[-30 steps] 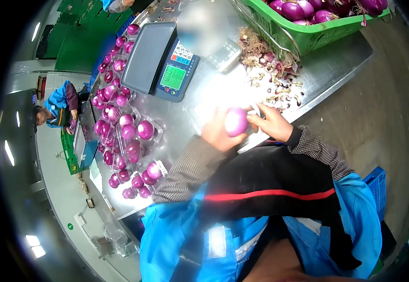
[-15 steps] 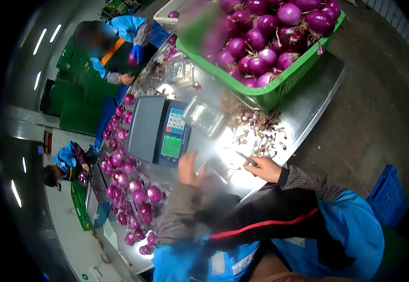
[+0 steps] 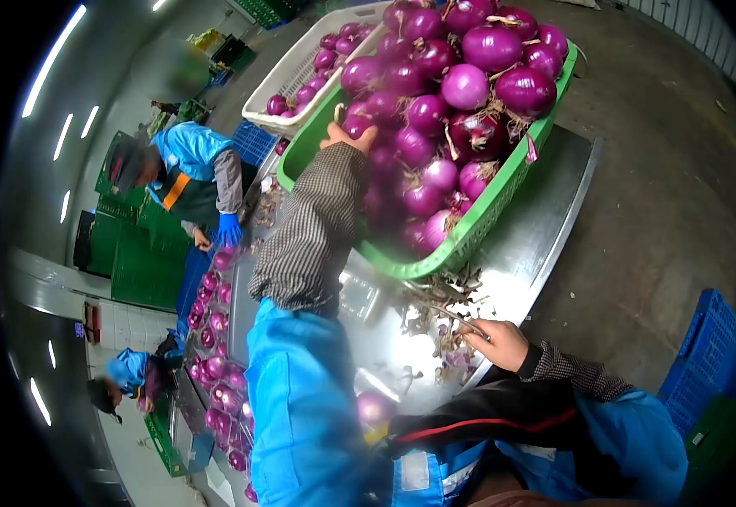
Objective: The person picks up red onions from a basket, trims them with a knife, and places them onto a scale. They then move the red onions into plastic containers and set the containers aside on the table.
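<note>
My left hand [image 3: 347,137] reaches into the green crate [image 3: 488,230], its fingers round a red onion [image 3: 356,125] at the near left of the heap. Many more red onions [image 3: 464,86] with dry roots and stalks fill the crate. My right hand [image 3: 500,345] is closed on the handle of a small knife [image 3: 462,323], whose blade points away to the left over root trimmings [image 3: 456,351] on the metal table [image 3: 545,198]. Close to my body a single red onion [image 3: 376,407] lies beside clear plastic. The left sleeve hides much of the scale [image 3: 239,314].
A white crate [image 3: 259,100] of onions stands behind the green one. Rows of packed onions [image 3: 216,367] line the table's left side. Two co-workers in blue, one person [image 3: 188,165] nearer and another person [image 3: 131,376] farther, stand there. A blue crate [image 3: 696,363] is at right.
My left hand has gone from beside the scale up into the green crate, onto an onion. The view has shifted, showing more of the white crate. The knife stays in my right hand.
</note>
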Tool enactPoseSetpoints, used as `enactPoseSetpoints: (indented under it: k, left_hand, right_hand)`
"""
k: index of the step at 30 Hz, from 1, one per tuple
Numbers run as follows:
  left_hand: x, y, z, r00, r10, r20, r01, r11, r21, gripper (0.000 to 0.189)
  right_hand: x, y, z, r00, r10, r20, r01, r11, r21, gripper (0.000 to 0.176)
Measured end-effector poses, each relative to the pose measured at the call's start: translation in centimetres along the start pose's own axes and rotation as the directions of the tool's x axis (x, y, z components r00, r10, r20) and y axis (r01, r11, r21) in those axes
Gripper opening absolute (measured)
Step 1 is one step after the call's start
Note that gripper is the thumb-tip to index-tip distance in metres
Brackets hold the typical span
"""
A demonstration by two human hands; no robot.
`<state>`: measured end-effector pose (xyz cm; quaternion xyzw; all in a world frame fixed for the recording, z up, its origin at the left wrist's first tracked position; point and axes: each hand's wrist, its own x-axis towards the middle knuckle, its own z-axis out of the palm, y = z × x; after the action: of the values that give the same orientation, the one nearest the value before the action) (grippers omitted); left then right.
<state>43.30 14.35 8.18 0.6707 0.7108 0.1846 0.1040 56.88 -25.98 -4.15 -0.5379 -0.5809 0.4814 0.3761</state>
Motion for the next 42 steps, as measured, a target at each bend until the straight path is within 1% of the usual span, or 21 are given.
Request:
enactPoseSetpoints:
  k: [1, 4, 7, 8, 9, 11, 13, 15, 18, 22, 23, 26, 27, 30, 33, 34, 37, 38, 39, 41, 42]
  left_hand:
    - [0.7, 0.3, 0.5, 0.997, -0.027, 0.069, 0.034, 0.995, -0.098, 0.102]
    - [1.0, 0.7, 3.0, 0.987, -0.129, -0.091, 0.131, 0.991, 0.021, 0.103]
    - [1.6, -0.6, 2.4, 0.996, -0.086, -0.005, 0.083, 0.977, -0.196, 0.102]
    - [1.5, -0.9, 1.3, 0.992, -0.086, 0.089, 0.112, 0.925, -0.364, 0.096]
    - [0.9, -1.1, 0.7, 0.991, -0.013, 0.133, 0.087, 0.817, -0.570, 0.090]
    - [-1.8, -1.4, -1.2, 0.977, 0.144, 0.155, 0.070, 0.468, -0.881, 0.080]
    - [-5.3, -2.6, -4.7, 0.911, 0.314, 0.268, 0.200, 0.234, -0.951, 0.078]
    - [-9.8, -4.5, -7.2, 0.792, 0.563, 0.236, 0.267, 0.029, -0.963, 0.076]
    - [-18.9, -6.6, -9.6, 0.786, 0.548, 0.286, 0.370, -0.047, -0.928, 0.076]
    - [-27.5, -10.4, -9.9, 0.866, 0.415, 0.278, 0.230, 0.164, -0.959, 0.089]
    - [-29.0, -11.5, -10.1, 0.878, 0.365, 0.310, 0.245, 0.213, -0.946, 0.082]
    - [-33.1, -13.2, -10.5, 0.914, 0.318, 0.250, 0.094, 0.433, -0.896, 0.081]
    - [-34.4, -13.3, -10.8, 0.915, 0.305, 0.263, 0.106, 0.447, -0.888, 0.080]
    - [-37.1, -14.3, -11.5, 0.889, 0.327, 0.321, 0.172, 0.411, -0.895, 0.080]
    - [-39.1, -15.4, -11.5, 0.874, 0.335, 0.352, 0.217, 0.379, -0.900, 0.082]
    - [-39.6, -15.7, -11.5, 0.870, 0.349, 0.348, 0.209, 0.378, -0.902, 0.081]
    - [-40.4, -17.2, -11.0, 0.865, 0.381, 0.327, 0.157, 0.414, -0.897, 0.080]
    - [-40.5, -17.9, -11.0, 0.865, 0.390, 0.317, 0.132, 0.432, -0.892, 0.080]
    - [-40.8, -17.7, -12.1, 0.839, 0.450, 0.306, 0.156, 0.341, -0.927, 0.083]
    - [-41.2, -17.4, -13.2, 0.832, 0.489, 0.261, 0.076, 0.365, -0.928, 0.088]
    - [-41.0, -17.5, -12.8, 0.868, 0.425, 0.257, 0.035, 0.464, -0.885, 0.095]
  right_hand:
    - [0.1, 0.4, -0.3, 0.998, -0.038, -0.053, 0.037, 0.999, -0.018, 0.022]
    - [0.2, 0.6, -1.2, 0.994, -0.069, -0.085, 0.067, 0.997, -0.031, 0.021]
    - [0.2, -0.2, -1.6, 0.994, -0.072, -0.078, 0.066, 0.995, -0.070, 0.020]
    - [0.1, -0.4, -1.5, 0.991, -0.103, -0.081, 0.099, 0.993, -0.058, 0.018]
    - [0.1, -0.6, -1.5, 0.986, -0.139, -0.089, 0.134, 0.989, -0.063, 0.017]
    - [0.1, -1.3, -1.6, 0.973, -0.211, -0.097, 0.204, 0.976, -0.075, 0.015]
    - [0.2, -2.1, -1.6, 0.959, -0.235, -0.155, 0.225, 0.971, -0.084, 0.013]
    - [0.2, -3.3, -1.8, 0.965, -0.182, -0.191, 0.179, 0.983, -0.034, 0.018]
    - [1.0, -6.2, -2.4, 0.947, -0.235, -0.218, 0.219, 0.971, -0.097, 0.022]
    - [2.2, -10.2, -2.0, 0.873, -0.451, -0.187, 0.388, 0.873, -0.294, 0.023]
    - [2.2, -10.9, -1.6, 0.863, -0.481, -0.154, 0.413, 0.847, -0.335, 0.024]
    - [1.9, -11.9, 0.4, 0.789, -0.610, -0.074, 0.461, 0.668, -0.584, 0.029]
    - [1.7, -12.1, 1.0, 0.761, -0.648, -0.045, 0.485, 0.613, -0.624, 0.030]
    - [1.0, -11.9, 2.6, 0.783, -0.621, 0.031, 0.510, 0.614, -0.603, 0.032]
    - [0.7, -10.8, 4.0, 0.704, -0.709, 0.028, 0.557, 0.528, -0.642, 0.036]
    - [0.5, -10.2, 4.1, 0.720, -0.690, 0.077, 0.567, 0.520, -0.639, 0.041]
    - [0.9, -8.4, 4.1, 0.618, -0.783, 0.075, 0.633, 0.438, -0.638, 0.028]
    - [0.8, -6.1, 4.0, 0.835, -0.543, 0.086, 0.442, 0.570, -0.693, 0.030]
    - [1.4, -3.1, 3.1, 0.820, -0.571, -0.028, 0.420, 0.634, -0.649, 0.029]
    - [0.2, -2.2, 2.0, 0.904, -0.397, -0.158, 0.235, 0.771, -0.592, 0.028]
    - [-0.5, -2.5, 2.3, 0.897, -0.407, -0.170, 0.252, 0.789, -0.560, 0.027]
